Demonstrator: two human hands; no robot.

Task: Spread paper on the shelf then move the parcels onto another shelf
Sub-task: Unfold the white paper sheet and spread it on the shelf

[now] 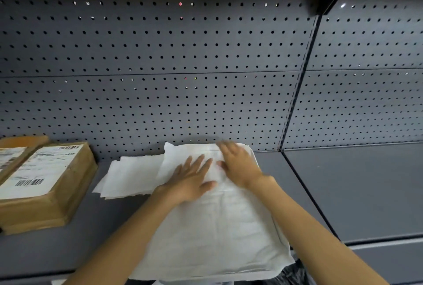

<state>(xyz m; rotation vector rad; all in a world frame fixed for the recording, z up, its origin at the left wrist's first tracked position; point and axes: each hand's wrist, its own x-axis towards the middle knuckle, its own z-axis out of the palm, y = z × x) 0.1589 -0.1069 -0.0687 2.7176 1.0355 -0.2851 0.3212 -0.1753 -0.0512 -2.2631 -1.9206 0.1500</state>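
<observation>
A large white paper sheet (212,234) lies on the grey shelf (68,245), reaching from the back panel to past the front edge. My left hand (192,179) presses flat on its upper part, fingers straight and spread. Beside it my right hand (238,163) lies flat on the same sheet near the back, slightly blurred. A smaller stack of white paper (130,177) lies to the left, partly under the big sheet. Two brown cardboard parcels with white labels sit at the far left: the nearer parcel (48,184) and another parcel (16,149) behind it.
A dark perforated back panel (160,78) rises behind the shelf. A vertical upright (295,92) divides it from the neighbouring shelf bay (357,193) on the right, whose grey surface is bare.
</observation>
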